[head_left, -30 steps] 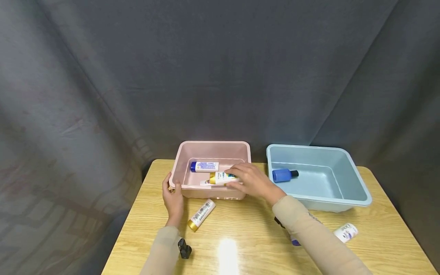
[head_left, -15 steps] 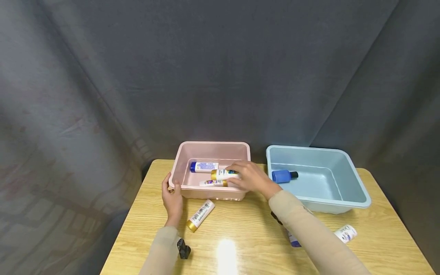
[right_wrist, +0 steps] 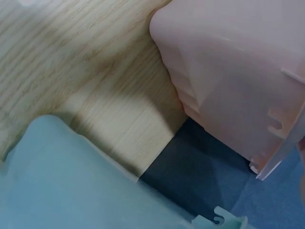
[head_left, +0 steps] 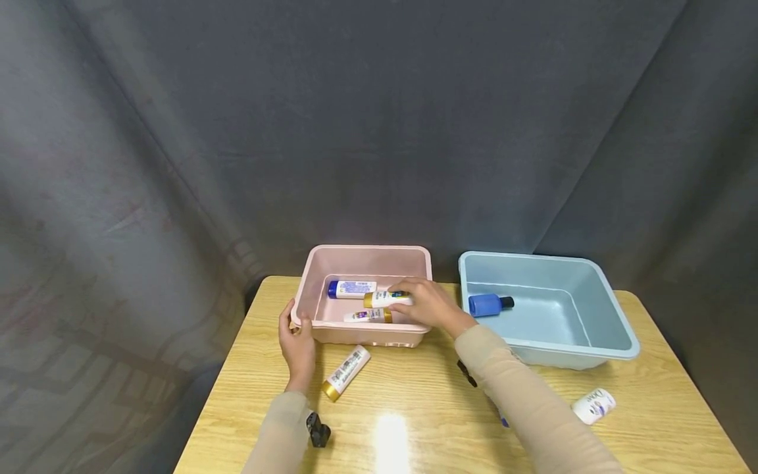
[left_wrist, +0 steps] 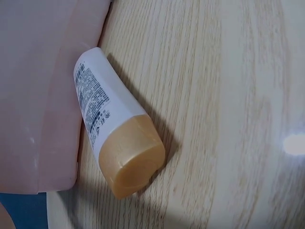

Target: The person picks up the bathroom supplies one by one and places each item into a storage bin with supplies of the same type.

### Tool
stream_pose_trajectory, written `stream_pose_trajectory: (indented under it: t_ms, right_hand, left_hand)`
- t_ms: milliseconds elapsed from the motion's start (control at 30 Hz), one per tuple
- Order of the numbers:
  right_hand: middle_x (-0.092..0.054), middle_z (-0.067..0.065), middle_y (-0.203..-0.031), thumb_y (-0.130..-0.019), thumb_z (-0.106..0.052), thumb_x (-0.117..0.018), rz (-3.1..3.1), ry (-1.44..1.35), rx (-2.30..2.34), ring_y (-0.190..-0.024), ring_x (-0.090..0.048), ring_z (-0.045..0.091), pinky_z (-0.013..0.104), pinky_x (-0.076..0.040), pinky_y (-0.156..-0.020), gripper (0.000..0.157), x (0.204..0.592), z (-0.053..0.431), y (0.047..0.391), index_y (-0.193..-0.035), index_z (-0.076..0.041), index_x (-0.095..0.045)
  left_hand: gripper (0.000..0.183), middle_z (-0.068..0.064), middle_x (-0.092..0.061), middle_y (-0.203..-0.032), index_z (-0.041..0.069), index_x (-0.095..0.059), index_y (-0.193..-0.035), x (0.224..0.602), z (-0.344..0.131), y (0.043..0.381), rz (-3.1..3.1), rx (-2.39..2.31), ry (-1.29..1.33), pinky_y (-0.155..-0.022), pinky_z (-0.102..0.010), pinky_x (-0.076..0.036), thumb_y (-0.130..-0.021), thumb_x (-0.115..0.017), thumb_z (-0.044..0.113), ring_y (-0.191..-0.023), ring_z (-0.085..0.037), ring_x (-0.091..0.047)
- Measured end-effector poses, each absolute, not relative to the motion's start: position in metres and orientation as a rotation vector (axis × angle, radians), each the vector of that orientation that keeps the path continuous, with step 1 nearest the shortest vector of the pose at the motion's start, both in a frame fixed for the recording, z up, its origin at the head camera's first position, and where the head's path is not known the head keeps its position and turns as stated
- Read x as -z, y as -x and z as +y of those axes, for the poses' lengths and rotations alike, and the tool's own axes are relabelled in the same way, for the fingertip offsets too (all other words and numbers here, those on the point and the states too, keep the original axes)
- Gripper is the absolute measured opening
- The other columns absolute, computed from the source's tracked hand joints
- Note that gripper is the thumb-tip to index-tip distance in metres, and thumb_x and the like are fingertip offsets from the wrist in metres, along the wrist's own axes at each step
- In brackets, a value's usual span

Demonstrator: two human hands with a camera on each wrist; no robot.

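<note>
Closest on the tabletop (head_left: 438,415), a loose bottle (head_left: 347,372) lies slantwise before the pink bin (head_left: 367,336); there's the left hand (head_left: 299,345) gripping that bin's near corner; and inside, the right hand (head_left: 431,304) has its grip closed round a gold-capped bottle (head_left: 381,299), a blue-capped bottle (head_left: 355,289) lying just beyond!

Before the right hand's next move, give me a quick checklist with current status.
1. Right hand gripping the held bottle: ok.
2. Left hand on the pink bin: ok, at its near left corner.
3. Held bottle clear of the bin floor: cannot tell.
4. Held bottle visible in right wrist view: not ok.
5. Loose gold-capped bottle inside a bin: not ok, lying on the table.
</note>
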State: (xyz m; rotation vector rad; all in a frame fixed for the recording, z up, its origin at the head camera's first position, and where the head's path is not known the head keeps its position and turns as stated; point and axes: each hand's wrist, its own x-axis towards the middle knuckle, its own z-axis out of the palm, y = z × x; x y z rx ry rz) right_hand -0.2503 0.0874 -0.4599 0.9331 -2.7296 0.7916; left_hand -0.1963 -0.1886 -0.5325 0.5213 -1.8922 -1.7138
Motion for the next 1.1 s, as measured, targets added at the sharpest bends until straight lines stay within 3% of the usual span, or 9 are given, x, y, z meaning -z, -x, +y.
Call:
stream_pose_trajectory:
  t_ms: [700,1100]
  right_hand:
    - [-0.071,0.001,-0.108,-0.083,-0.031,-0.081,-2.801,-0.941,-0.765,-0.102,-0.064,0.018,0.037,-0.053,-0.087,0.032,0.469,0.083,0.253,-0.110,-0.014,-0.076]
    - [-0.072,-0.001,-0.105,-0.081,-0.028,-0.083,-2.769,-1.028,-0.709,-0.107,-0.064,0.020,0.038,-0.054,-0.088,0.029,0.472,0.086,0.254,-0.107,-0.015,-0.077]
  left_hand:
    - [0.043,-0.010,-0.050,-0.144,0.010,-0.054,-0.139,0.534,-0.191,0.194,-1.879,1.711,-0.510,-0.091,-0.032,-0.036,-0.097,-0.056,0.009,-0.127,-0.024,-0.044]
    - [0.043,-0.011,-0.050,-0.143,0.010,-0.054,-0.139,0.533,-0.186,0.196,-1.870,1.719,-0.509,-0.089,-0.030,-0.035,-0.097,-0.056,0.008,-0.126,-0.024,-0.044]
